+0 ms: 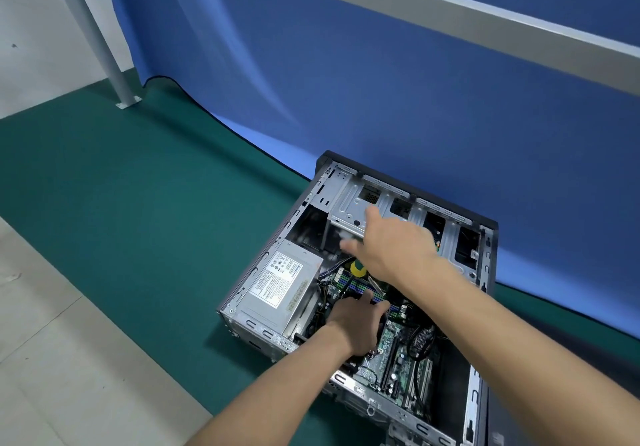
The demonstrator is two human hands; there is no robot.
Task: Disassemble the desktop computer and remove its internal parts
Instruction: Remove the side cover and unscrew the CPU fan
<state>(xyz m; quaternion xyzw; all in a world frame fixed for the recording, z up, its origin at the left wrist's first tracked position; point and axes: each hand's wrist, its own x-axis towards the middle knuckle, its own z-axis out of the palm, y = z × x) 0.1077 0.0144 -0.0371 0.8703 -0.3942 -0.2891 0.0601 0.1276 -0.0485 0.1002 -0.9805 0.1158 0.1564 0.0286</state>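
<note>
1. An open desktop computer case (486, 234) lies on its side on a green-topped bench (138, 220), at the lower right of the view, with its inside facing up.
2. A blue cloth (346, 82) hangs behind the case and runs down onto the bench.
3. Inside the case, a grey power supply (277, 289) sits at the left, a green motherboard (398, 352) lies along the floor, and a metal drive cage (349, 203) stands at the far end.
4. The left hand (356, 324) reaches down over the motherboard. One finger lies straight along the memory slots (377, 298); the other fingers are hidden, so I cannot tell whether they grip anything.
5. The right hand (391, 248), blurred, stretches toward the drive cage with its fingers spread and holds nothing.
6. A screwdriver (358, 268) with a yellow and green handle shows between the two hands.
</note>
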